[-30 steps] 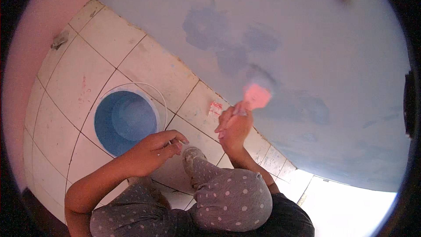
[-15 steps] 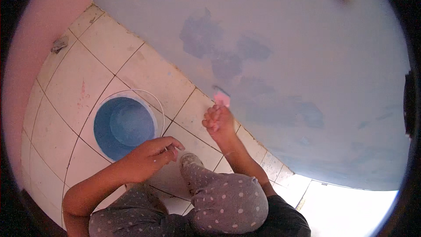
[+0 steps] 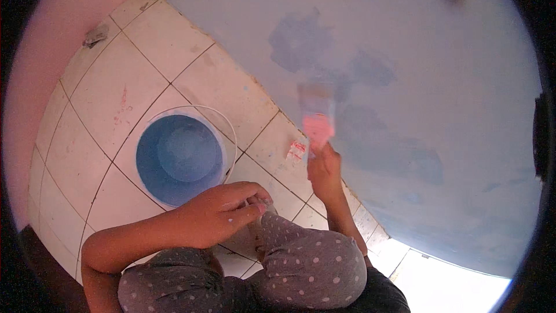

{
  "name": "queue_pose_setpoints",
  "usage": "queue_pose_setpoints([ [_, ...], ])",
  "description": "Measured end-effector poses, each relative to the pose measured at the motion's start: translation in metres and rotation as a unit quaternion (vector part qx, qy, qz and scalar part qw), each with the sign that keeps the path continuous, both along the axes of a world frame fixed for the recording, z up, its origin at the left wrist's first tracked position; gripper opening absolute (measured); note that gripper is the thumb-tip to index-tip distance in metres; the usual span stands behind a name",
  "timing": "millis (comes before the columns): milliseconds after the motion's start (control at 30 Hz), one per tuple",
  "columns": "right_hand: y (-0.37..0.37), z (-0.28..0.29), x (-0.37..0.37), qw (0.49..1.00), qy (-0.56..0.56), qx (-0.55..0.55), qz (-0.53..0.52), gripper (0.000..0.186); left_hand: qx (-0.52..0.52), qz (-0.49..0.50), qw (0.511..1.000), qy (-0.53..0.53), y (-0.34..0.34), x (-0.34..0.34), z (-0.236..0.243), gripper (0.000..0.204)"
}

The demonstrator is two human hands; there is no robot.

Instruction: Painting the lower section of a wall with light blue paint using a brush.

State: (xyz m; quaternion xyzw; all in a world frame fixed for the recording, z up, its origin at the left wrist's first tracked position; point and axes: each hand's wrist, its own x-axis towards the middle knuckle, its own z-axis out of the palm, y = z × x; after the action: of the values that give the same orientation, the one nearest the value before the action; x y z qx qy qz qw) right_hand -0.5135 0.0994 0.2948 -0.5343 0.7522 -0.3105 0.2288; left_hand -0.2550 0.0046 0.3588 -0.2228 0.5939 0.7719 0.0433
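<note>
My right hand is closed round the pink handle of a wide, flat paintbrush. The brush is blurred and points away from me, in front of the light blue wall; whether it touches the wall I cannot tell. Darker blue patches mark the wall beyond it. My left hand hovers over my knee, its fingers curled in and the thumb against them; what they hold, if anything, is hidden. Just beyond that hand stands a white bucket with a thin wire handle, blue paint coating its inside.
A small white and red scrap lies on the white floor tiles beside my right hand. Far left, a grey lump rests against the pink wall. Bright light falls across the floor at lower right.
My right hand has moved right with the brush, which now shows its broad side. The scrap on the floor has come into sight. My left hand has shifted slightly right, and the whole view has shifted.
</note>
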Motion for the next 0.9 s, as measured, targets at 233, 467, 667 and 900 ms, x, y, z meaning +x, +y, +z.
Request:
queue_pose_setpoints([
  [233,-0.027,-0.103,-0.015,0.981,0.172,0.066,-0.066,0.033,0.001,0.020,1.000,0.018,-0.006,0.001,-0.010,0.027],
  [467,0.032,-0.121,-0.016,0.980,0.045,0.056,-0.187,0.026,-0.223,0.265,0.937,-0.043,-0.062,0.045,-0.028,0.025],
  [667,0.069,-0.093,-0.031,0.997,-0.025,-0.010,-0.074,0.035,-0.308,0.285,0.889,-0.183,-0.116,0.122,-0.085,0.039],
  [900,0.005,0.044,0.028,0.985,-0.146,0.091,0.018,0.019,-0.219,0.235,0.925,-0.205,-0.101,0.103,-0.076,0.048],
])
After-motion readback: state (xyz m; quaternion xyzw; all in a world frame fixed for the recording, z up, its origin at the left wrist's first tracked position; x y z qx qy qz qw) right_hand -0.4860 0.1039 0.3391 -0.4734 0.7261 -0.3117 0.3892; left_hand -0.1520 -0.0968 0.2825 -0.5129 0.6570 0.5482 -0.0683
